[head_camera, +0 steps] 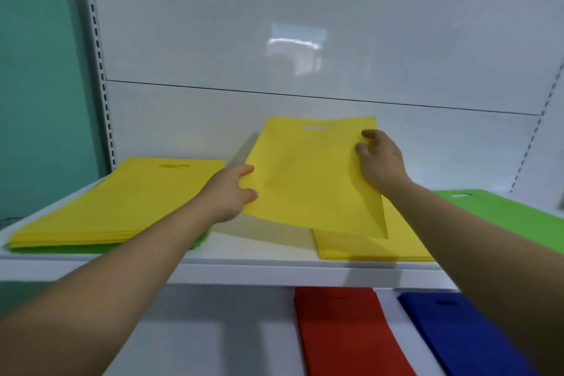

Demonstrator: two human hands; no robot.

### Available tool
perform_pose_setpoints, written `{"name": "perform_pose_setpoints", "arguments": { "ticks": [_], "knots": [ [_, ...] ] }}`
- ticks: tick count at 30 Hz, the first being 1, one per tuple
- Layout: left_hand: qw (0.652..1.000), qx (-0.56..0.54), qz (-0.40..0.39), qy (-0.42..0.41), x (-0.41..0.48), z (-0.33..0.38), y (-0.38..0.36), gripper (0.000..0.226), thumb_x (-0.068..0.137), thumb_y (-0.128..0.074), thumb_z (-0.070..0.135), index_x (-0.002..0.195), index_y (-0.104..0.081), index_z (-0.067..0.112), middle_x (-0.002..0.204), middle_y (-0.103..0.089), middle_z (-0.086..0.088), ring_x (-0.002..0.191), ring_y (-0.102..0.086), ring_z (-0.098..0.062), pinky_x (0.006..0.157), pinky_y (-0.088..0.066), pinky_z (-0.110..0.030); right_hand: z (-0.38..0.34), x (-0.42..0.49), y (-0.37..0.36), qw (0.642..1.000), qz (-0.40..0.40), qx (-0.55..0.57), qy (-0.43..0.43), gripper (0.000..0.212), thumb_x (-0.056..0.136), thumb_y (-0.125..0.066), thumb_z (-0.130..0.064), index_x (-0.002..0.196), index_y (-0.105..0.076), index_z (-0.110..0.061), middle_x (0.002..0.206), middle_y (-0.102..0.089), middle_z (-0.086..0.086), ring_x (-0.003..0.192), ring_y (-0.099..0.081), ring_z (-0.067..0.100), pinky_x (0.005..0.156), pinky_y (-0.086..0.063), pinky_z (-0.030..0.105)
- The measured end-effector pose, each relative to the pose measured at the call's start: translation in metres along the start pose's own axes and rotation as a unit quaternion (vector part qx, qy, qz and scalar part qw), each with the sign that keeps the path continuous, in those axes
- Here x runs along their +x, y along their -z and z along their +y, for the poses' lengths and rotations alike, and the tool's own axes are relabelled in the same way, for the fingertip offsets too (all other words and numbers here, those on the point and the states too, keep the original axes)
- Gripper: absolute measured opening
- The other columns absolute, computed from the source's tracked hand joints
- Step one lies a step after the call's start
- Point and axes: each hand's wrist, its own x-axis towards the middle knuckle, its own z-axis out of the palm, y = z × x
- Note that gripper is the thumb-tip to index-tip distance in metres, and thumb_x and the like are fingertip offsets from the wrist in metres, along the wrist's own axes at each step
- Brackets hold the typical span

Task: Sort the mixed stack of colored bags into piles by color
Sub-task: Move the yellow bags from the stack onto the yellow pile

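Observation:
A single yellow bag [308,174] with a cut-out handle is held up above the white shelf [259,256]. My left hand [232,192] pinches its left edge and my right hand [380,159] grips its right edge. Below it, at the shelf's middle right, lies a flat yellow pile [366,249]. On the left lies the mixed stack [116,207], yellow on top with a green bag showing underneath. A green pile [500,210] lies at the right, partly behind my right arm.
On the lower shelf lie a red pile [341,330] and a blue pile [457,333]. A white back panel [305,40] closes the shelf behind. A slotted upright [100,70] runs up the left side, with a teal wall beyond.

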Motion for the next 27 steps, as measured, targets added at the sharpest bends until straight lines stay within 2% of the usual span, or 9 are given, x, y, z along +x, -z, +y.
{"name": "perform_pose_setpoints", "arguments": {
  "ticks": [5, 10, 16, 19, 21, 22, 23, 25, 27],
  "knots": [
    [0.998, 0.051, -0.024, 0.005, 0.000, 0.037, -0.078, 0.061, 0.089, -0.063, 0.022, 0.144, -0.037, 0.016, 0.149, -0.036, -0.004, 0.133, -0.038, -0.020, 0.105, -0.032, -0.027, 0.083, 0.018, 0.028, 0.998, -0.054, -0.036, -0.026, 0.039, 0.100, -0.045, -0.023, 0.137, -0.046, -0.012, 0.138, -0.049, 0.010, 0.127, -0.044, 0.029, 0.102, -0.034, 0.034],
    [0.993, 0.102, -0.034, 0.040, -0.007, 0.058, -0.126, 0.061, 0.091, -0.060, 0.030, 0.145, -0.035, 0.017, 0.148, -0.036, -0.006, 0.133, -0.036, -0.022, 0.106, -0.030, -0.027, 0.139, 0.033, 0.036, 0.993, -0.100, -0.046, -0.029, 0.038, 0.098, -0.048, -0.022, 0.134, -0.049, -0.009, 0.135, -0.052, 0.014, 0.124, -0.047, 0.030, 0.098, -0.036, 0.031],
    [0.976, 0.188, -0.077, 0.081, -0.021, 0.065, -0.149, 0.069, 0.086, -0.054, 0.058, 0.143, -0.039, 0.021, 0.152, -0.032, -0.002, 0.138, -0.032, -0.020, 0.112, -0.027, -0.031, 0.171, 0.044, 0.033, 0.962, -0.243, -0.118, -0.047, 0.054, 0.096, -0.048, -0.041, 0.141, -0.043, -0.013, 0.146, -0.042, 0.013, 0.130, -0.043, 0.032, 0.104, -0.036, 0.034],
    [0.973, 0.193, -0.098, 0.075, -0.027, 0.068, -0.150, 0.078, 0.077, -0.054, 0.070, 0.141, -0.041, 0.026, 0.158, -0.017, 0.000, 0.143, -0.022, -0.017, 0.114, -0.022, -0.032, 0.186, 0.042, 0.029, 0.942, -0.296, -0.149, -0.051, 0.062, 0.093, -0.047, -0.052, 0.143, -0.040, -0.017, 0.149, -0.039, 0.011, 0.133, -0.040, 0.031, 0.109, -0.033, 0.036],
    [0.976, 0.167, -0.129, 0.051, -0.031, 0.071, -0.146, 0.081, 0.071, -0.061, 0.070, 0.139, -0.042, 0.032, 0.159, -0.010, 0.004, 0.144, -0.017, -0.013, 0.114, -0.019, -0.029, 0.194, 0.040, 0.027, 0.943, -0.293, -0.150, -0.054, 0.065, 0.089, -0.051, -0.057, 0.141, -0.044, -0.019, 0.148, -0.040, 0.010, 0.132, -0.042, 0.031, 0.109, -0.035, 0.039],
    [0.973, 0.167, -0.153, 0.041, -0.033, 0.072, -0.145, 0.089, 0.063, -0.062, 0.075, 0.140, -0.040, 0.035, 0.159, -0.010, 0.007, 0.144, -0.015, -0.011, 0.114, -0.016, -0.027, 0.196, 0.039, 0.025, 0.946, -0.284, -0.148, -0.052, 0.066, 0.087, -0.053, -0.059, 0.139, -0.046, -0.019, 0.147, -0.041, 0.010, 0.131, -0.043, 0.031, 0.108, -0.036, 0.040],
    [0.968, 0.177, -0.174, 0.030, -0.034, 0.073, -0.144, 0.104, 0.050, -0.059, 0.085, 0.140, -0.038, 0.038, 0.158, -0.011, 0.008, 0.144, -0.012, -0.010, 0.114, -0.013, -0.025, 0.199, 0.040, 0.024, 0.948, -0.277, -0.147, -0.046, 0.066, 0.086, -0.056, -0.058, 0.137, -0.049, -0.018, 0.146, -0.041, 0.010, 0.130, -0.044, 0.030, 0.108, -0.036, 0.040],
    [0.962, 0.195, -0.192, 0.014, -0.035, 0.070, -0.143, 0.129, 0.026, -0.040, 0.102, 0.140, -0.036, 0.042, 0.156, -0.017, 0.012, 0.145, -0.008, -0.010, 0.115, -0.010, -0.026, 0.202, 0.040, 0.023, 0.949, -0.276, -0.150, -0.025, 0.062, 0.086, -0.057, -0.056, 0.132, -0.054, -0.014, 0.143, -0.045, 0.010, 0.128, -0.046, 0.028, 0.105, -0.037, 0.036],
    [0.965, 0.191, -0.181, 0.009, -0.034, 0.064, -0.144, 0.131, 0.021, -0.034, 0.103, 0.138, -0.039, 0.043, 0.154, -0.021, 0.014, 0.145, -0.008, -0.009, 0.114, -0.009, -0.024, 0.204, 0.041, 0.023, 0.951, -0.276, -0.141, -0.014, 0.055, 0.087, -0.058, -0.052, 0.126, -0.059, -0.013, 0.135, -0.053, 0.010, 0.123, -0.049, 0.028, 0.101, -0.039, 0.034]
  ]
}}
